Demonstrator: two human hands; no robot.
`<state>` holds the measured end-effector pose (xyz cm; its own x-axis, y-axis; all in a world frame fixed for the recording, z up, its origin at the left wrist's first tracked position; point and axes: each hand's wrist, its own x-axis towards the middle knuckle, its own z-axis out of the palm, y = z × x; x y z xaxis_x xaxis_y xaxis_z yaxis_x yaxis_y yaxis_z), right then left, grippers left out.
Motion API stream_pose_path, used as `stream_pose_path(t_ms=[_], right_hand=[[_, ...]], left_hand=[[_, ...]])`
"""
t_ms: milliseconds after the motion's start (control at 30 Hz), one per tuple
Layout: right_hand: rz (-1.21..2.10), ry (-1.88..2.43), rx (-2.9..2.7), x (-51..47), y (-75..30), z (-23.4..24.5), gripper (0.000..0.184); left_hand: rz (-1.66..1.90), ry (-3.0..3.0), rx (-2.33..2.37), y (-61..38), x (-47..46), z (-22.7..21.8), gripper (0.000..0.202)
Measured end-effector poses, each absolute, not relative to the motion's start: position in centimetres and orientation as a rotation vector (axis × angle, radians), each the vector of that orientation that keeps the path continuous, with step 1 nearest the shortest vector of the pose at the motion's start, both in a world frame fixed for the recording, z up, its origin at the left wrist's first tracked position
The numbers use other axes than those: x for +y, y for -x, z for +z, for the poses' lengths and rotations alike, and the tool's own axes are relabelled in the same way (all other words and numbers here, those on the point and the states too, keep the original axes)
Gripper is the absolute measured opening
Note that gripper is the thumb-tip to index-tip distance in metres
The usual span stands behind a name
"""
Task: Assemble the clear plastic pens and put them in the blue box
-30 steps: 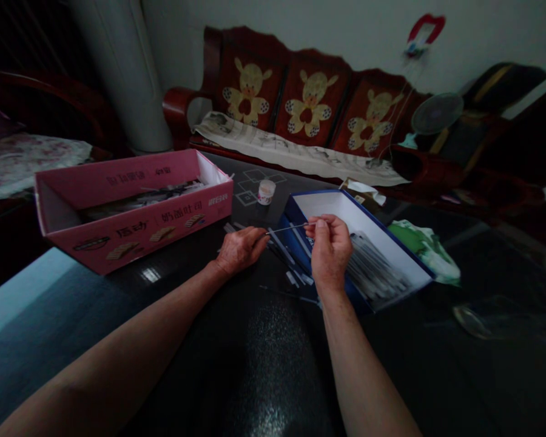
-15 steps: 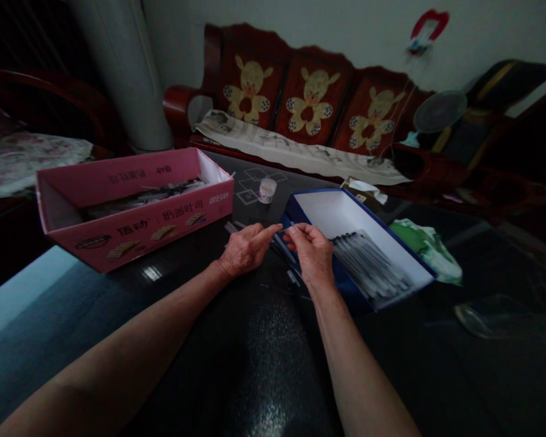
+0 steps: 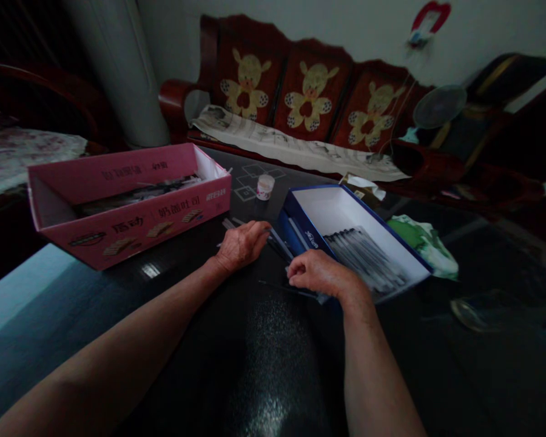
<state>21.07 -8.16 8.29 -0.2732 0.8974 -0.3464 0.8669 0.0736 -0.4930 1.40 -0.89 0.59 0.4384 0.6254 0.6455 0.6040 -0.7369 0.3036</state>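
My left hand [image 3: 242, 244] lies curled on the dark table, its fingers resting on a small heap of thin pen parts [image 3: 279, 243] beside the blue box [image 3: 300, 221]. My right hand [image 3: 318, 274] is low on the table at the box's near corner, fingers bent and pinched over thin dark pieces lying there; what it grips is too small to make out. The blue box has a white inside and holds a row of pens [image 3: 366, 258].
A long pink carton [image 3: 131, 206] with thin parts in it stands at the left. A small white pot [image 3: 265, 187] sits behind the boxes. A green and white cloth [image 3: 421, 243] lies right of the blue box. A red wooden sofa [image 3: 309, 103] runs along the wall.
My right hand held a thin rod up over the blue box, then came down to the table at the box's near corner. My left hand stayed by the heap and drew its finger in.
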Motion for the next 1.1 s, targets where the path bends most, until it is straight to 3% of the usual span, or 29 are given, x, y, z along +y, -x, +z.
stream_pose_path(t_ms=[333,533,733,1100], right_hand=[[0.814,2.081,-2.327,-8.4,-19.0,7.7,0.019],[0.829,1.711,-2.154,-8.0,-20.5,8.3,0.012],[0.688,1.432,-1.694,-5.8,-20.0,5.5,0.015],[0.535,1.378,-1.739,-5.4,-18.8,4.3,0.017]], left_hand=[[1.248,-2.618,1.085,-1.5,-0.6,0.1,0.024],[1.215,-2.677,0.941,-1.4,-0.9,0.3,0.026],[1.183,-2.701,0.827,-1.4,-1.0,0.5,0.025],[1.171,-2.757,0.821,-1.5,-0.9,0.2,0.026]])
